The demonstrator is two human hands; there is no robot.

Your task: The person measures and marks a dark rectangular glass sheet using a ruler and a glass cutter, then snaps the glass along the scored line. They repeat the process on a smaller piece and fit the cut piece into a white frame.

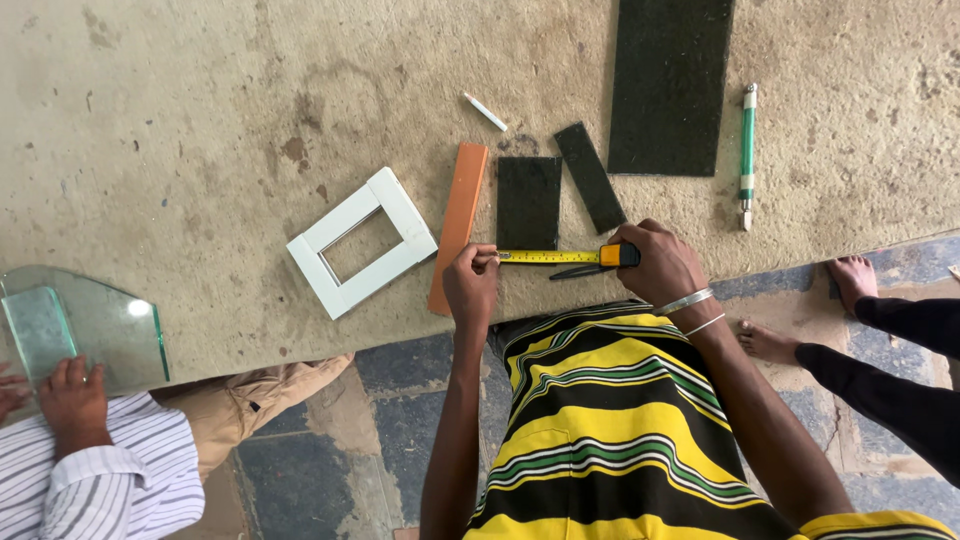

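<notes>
My left hand [470,285] pinches the free end of a yellow tape measure blade [548,257] against the felt-covered bench [200,120]. My right hand [660,265] grips the tape measure's yellow and black case [620,255]. The blade is stretched flat along the lower edge of a small dark glass piece [528,203]. An orange strip [460,225] lies just left of that piece, and a narrow dark strip [590,177] lies tilted to its right. A black marker or pen [575,271] rests under the blade.
A white rectangular frame [362,242] lies to the left. A large dark glass sheet [668,85], a green glass cutter [747,150] and a white chalk stick [485,112] are farther back. Another person's hand [72,400] holds clear glass pieces [85,320] at left. Bare feet [850,280] stand at right.
</notes>
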